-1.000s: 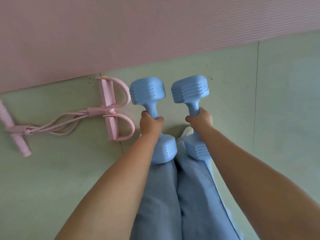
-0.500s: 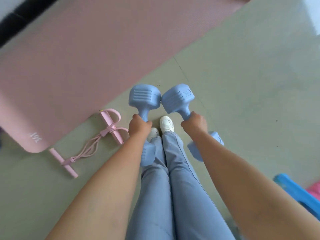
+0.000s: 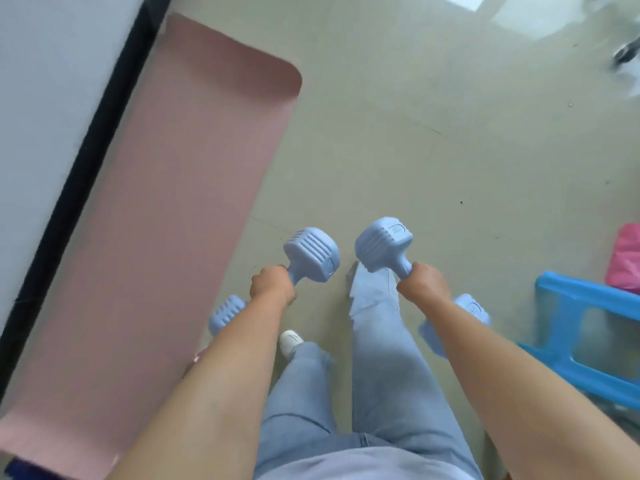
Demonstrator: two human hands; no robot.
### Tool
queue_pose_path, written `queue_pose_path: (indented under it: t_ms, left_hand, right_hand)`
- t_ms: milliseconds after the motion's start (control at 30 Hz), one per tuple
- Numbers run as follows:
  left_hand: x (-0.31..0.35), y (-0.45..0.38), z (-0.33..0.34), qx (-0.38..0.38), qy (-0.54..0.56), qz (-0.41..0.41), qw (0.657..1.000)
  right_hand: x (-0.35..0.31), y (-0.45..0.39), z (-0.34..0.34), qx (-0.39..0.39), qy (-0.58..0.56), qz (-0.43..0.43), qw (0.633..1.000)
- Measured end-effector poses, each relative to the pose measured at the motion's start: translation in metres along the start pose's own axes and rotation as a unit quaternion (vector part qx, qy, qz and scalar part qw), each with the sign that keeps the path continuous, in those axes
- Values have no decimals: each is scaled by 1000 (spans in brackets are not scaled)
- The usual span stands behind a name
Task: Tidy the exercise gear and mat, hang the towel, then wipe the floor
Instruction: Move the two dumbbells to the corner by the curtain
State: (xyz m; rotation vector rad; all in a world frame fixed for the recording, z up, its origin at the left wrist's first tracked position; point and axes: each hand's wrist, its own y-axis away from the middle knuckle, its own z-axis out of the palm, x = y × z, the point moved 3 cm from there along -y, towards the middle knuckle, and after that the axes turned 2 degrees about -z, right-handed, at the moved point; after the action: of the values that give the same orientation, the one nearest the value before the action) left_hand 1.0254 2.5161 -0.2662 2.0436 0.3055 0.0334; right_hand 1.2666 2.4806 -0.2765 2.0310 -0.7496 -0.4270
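Each of my hands carries a light blue dumbbell by its handle, above the floor in front of my legs. My left hand point(image 3: 273, 285) grips the left dumbbell point(image 3: 311, 254), whose far head points forward and right. My right hand point(image 3: 424, 282) grips the right dumbbell point(image 3: 384, 244), far head tilted left. The pink exercise mat point(image 3: 166, 220) lies flat on the floor to my left, running along the wall. A small pink bit by my left forearm may be the pull band; the rest of it is hidden.
A white wall with a black baseboard point(image 3: 76, 188) borders the mat's left side. A blue plastic stool point(image 3: 588, 341) stands at the right, with something pink point(image 3: 627, 261) beyond it. My legs in blue jeans and a white shoe point(image 3: 291, 341) are below.
I have stood up and turned with both dumbbells; the mat now runs lengthwise on my left, the pink pull band has nearly left view, and the blue stool has come into view at the right.
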Motion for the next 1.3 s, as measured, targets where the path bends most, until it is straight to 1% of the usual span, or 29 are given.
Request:
queue_pose_path:
  t_ms: [133, 233, 367, 467, 600, 733, 833, 967, 1300]
  left_hand:
    - [89, -4, -68, 10, -120, 37, 992]
    - [154, -13, -118, 21, -189, 70, 979]
    - [227, -30, -190, 44, -224, 104, 968]
    - [275, -51, -254, 62, -239, 120, 962]
    - [336, -90, -355, 80, -244, 130, 958]
    - [394, -124, -468, 96, -249, 129, 955]
    - [429, -149, -547, 111, -246, 116, 956]
    - [476, -185, -641, 122, -245, 106, 956]
    - [611, -295, -866, 138, -203, 74, 967]
  right_hand:
    - [20, -36, -91, 1, -42, 2, 999]
    - [22, -64, -160, 17, -41, -2, 999]
    - [8, -101, -245, 29, -35, 0, 999]
    - [-13, -132, -305, 32, -55, 4, 998]
    - [-61, -184, -397, 35, -84, 19, 996]
    - [-120, -235, -502, 58, -79, 20, 995]
    - [-162, -269, -577, 79, -83, 3, 993]
    - [-214, -317, -667, 86, -82, -16, 993]
    - [-354, -491, -883, 77, -59, -64, 993]
